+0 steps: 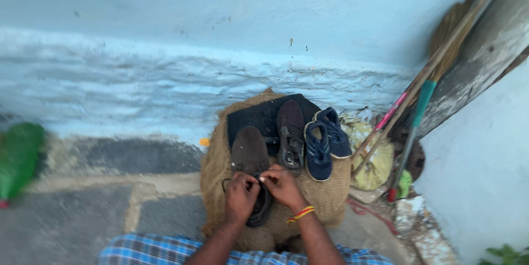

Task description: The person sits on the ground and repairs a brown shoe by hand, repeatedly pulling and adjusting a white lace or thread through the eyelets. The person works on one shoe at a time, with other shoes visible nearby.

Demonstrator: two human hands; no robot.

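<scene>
Head view, hands: the left hand (241, 194) and the right hand (282, 185) meet over the near end of a brown shoe (250, 160). Both are pinched narrow, fingertips close together, on what looks like a dark lace (259, 179) at the shoe's opening; the lace itself is too small and blurred to follow.
Head view, right wrist: a red and yellow bangle (300, 214) sits on it.
Head view, shoe in hand: the brown shoe lies toe away, heel toward the person, on a burlap-covered mound (330, 193) that serves as the surface, left of the other shoes.
Head view, other footwear: a second brown shoe (290, 133) lies just right of the first, and a pair of navy sneakers (325, 141) lies right of that, the two touching each other. A black mat (259, 113) lies under the far ends of the shoes.
Head view, surroundings: a pale blue wall (220, 39) stands behind, brooms and sticks (435, 72) lean in the far right corner, a yellowish bag (374, 160) lies below them, a green object (19, 157) is blurred at far left, and blue checked cloth (149, 249) covers the person's lap at the near edge.
Step in hand: by the look of it, lacing work at the shoe's throat, whether tying or loosening I cannot tell.
Next move calls for: I judge a fine two-finger grip, each hand keeping tension on its own end, with the shoe kept steady on the soft burlap.
</scene>
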